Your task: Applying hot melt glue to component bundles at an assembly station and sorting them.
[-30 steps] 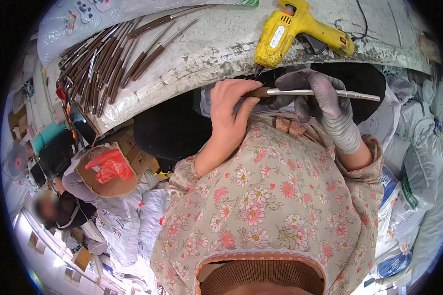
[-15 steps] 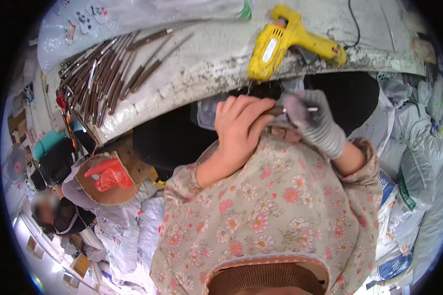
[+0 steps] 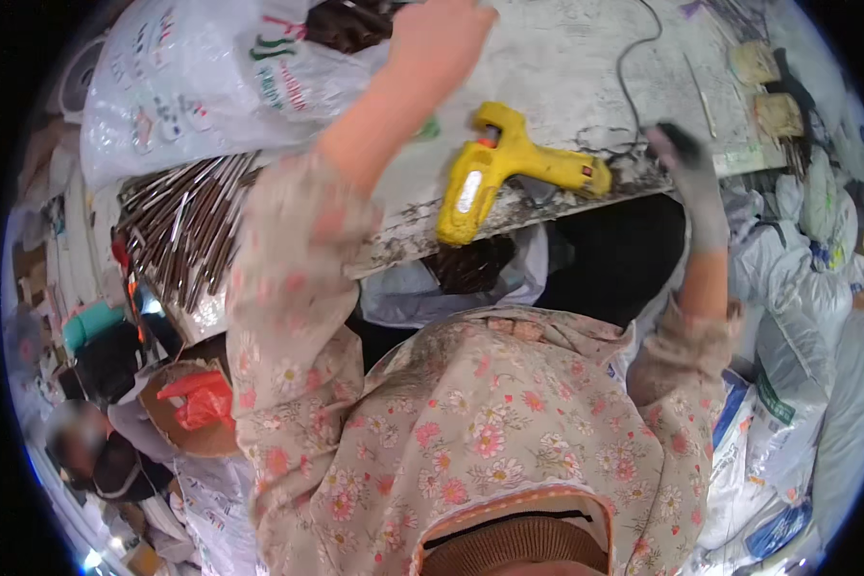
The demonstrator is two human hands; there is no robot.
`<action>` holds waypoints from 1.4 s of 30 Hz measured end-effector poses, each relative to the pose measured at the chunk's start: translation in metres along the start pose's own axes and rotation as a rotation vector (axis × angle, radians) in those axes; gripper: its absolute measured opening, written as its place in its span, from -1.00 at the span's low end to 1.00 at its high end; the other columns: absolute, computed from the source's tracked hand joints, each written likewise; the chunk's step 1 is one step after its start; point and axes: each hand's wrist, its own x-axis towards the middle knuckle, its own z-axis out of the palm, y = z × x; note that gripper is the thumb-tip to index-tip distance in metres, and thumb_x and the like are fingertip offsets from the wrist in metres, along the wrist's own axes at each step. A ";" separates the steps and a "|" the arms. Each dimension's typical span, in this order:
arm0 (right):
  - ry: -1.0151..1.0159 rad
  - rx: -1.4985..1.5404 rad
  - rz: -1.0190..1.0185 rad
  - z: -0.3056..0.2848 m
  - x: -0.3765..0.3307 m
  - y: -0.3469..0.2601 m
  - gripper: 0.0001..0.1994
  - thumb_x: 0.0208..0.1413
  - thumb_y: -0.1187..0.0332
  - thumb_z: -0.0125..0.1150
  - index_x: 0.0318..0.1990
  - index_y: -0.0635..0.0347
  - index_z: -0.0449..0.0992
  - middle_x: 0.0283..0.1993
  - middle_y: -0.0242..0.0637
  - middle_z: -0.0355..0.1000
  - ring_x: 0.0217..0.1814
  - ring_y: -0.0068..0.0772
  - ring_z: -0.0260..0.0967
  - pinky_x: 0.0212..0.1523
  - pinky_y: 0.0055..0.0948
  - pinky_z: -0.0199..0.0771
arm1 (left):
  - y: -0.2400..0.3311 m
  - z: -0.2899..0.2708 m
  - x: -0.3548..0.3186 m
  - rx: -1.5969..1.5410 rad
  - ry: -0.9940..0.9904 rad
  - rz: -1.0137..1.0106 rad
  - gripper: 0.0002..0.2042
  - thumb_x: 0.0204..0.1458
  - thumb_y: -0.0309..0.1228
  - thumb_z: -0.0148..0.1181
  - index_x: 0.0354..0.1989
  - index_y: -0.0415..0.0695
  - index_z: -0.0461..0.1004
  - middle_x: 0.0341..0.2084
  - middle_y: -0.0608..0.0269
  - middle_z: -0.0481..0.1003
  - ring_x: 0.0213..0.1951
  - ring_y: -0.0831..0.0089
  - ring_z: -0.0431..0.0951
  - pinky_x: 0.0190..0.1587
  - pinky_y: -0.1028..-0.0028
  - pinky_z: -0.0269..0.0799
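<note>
My bare left hand [image 3: 440,46] is stretched over the far side of the table, beside dark brown pieces [image 3: 348,24] at the mouth of a printed white plastic bag [image 3: 187,91]. Its fingertips are hard to make out. At the right, near the table's front edge, is my right hand [image 3: 691,178] in a grey glove with a dark palm; motion smears its fingers. Between the two hands a yellow glue gun [image 3: 538,165] lies on the table. Part of a pile of slim brown and silvery rods [image 3: 182,226] is hidden behind my left sleeve.
Against the near edge of the worn white table [image 3: 576,77] sits an open plastic bag [image 3: 394,300] with dark brown pieces [image 3: 470,264]. A black cord [image 3: 624,67] crosses the tabletop. White sacks [image 3: 787,331] stand right; a cardboard box [image 3: 226,440] and another person [image 3: 120,466] are left.
My hands were together in front of me with a slim rod; now they are apart. The left has reached far forward, the right has moved outward. The rod is no longer visible in them.
</note>
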 end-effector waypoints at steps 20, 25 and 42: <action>0.146 0.174 -0.061 -0.015 0.031 0.032 -0.66 -0.01 0.11 0.14 -0.23 0.22 0.46 -0.43 -0.42 0.41 -0.44 -0.63 0.30 -0.42 -0.63 0.30 | 0.049 -0.036 -0.196 -0.714 0.126 -0.686 -0.74 -0.03 -0.57 0.04 -0.12 -0.22 0.34 -0.31 0.20 0.47 -0.29 0.45 0.44 -0.24 0.47 0.30; 0.084 0.321 -0.392 0.088 -0.052 -0.037 -0.76 0.09 0.37 0.03 -0.08 0.20 0.43 -0.27 -0.32 0.47 -0.29 -0.61 0.35 -0.19 -0.62 0.31 | 0.082 -0.067 -0.235 -1.082 0.057 -0.871 -0.74 0.05 -0.52 -0.07 -0.07 -0.29 0.28 -0.21 0.16 0.42 -0.28 0.45 0.43 -0.20 0.49 0.31; -0.170 -0.909 -0.335 0.101 -0.035 -0.042 -0.37 -0.15 0.13 0.22 0.14 -0.03 0.15 0.01 -0.17 0.30 -0.08 -0.04 0.35 -0.16 -0.19 0.40 | 0.110 -0.058 -0.234 -1.516 -0.333 -1.058 -0.82 0.14 -0.43 -0.12 -0.16 -0.26 0.24 -0.65 0.29 0.34 -0.71 0.63 0.28 -0.64 0.60 0.20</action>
